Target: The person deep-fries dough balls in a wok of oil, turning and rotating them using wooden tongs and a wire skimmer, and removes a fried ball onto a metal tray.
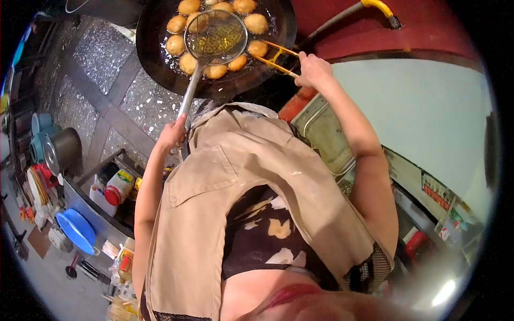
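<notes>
Several golden-brown round pieces [256, 23] float in oil in a wide dark wok [152, 40] at the top. My left hand [172, 135] is closed around the metal handle of a round mesh strainer [216, 38], whose basket lies over the middle of the wok. Some pieces are partly hidden beneath the mesh. My right hand [315, 70] holds orange-yellow tongs [278, 58] near the wok's right side. The tongs' tips are beside a round piece at the right of the oil; whether they grip it is hard to tell.
A tube with a yellow end [379, 6] lies at the upper right, against a red surface. Right of me is a pale panel [407, 101]. At left are a blue basin [76, 231], a dark pot [65, 150] and a red-lidded jar [119, 187].
</notes>
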### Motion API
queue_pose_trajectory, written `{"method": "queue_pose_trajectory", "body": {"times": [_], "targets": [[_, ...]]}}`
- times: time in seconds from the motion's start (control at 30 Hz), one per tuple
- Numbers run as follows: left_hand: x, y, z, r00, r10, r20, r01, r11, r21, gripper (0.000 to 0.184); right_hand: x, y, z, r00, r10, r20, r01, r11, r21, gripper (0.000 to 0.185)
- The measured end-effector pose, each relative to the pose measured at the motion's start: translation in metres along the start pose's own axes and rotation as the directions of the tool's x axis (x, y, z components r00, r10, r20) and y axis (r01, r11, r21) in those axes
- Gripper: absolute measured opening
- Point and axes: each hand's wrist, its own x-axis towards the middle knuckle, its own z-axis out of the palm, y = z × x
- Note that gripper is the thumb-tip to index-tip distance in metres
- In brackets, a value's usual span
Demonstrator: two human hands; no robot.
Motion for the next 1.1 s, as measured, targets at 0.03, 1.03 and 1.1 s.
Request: {"method": "queue_pose_trajectory", "body": {"times": [0.03, 1.03, 1.1], "targets": [[0.000, 0.001, -0.001, 1.000, 0.002, 0.000, -0.002, 1.000, -0.008, 0.065, -0.002, -0.001, -0.003, 1.000, 0.001, 0.027, -0.001, 1.000, -0.006, 0.053], [-0.010, 0.011, -0.001, 1.000, 0.026, 0.002, -0.026, 0.999, -0.020, 0.059, 0.064, -0.019, 0.009, 0.938, 0.003, -0.348, -0.123, 0.938, -0.324, 0.060], [-0.010, 0.007, 0.000, 0.999, 0.042, 0.004, -0.042, 0.999, -0.026, 0.059, 0.060, -0.016, -0.004, 0.977, 0.085, -0.198, -0.115, 0.982, -0.148, 0.058]]}}
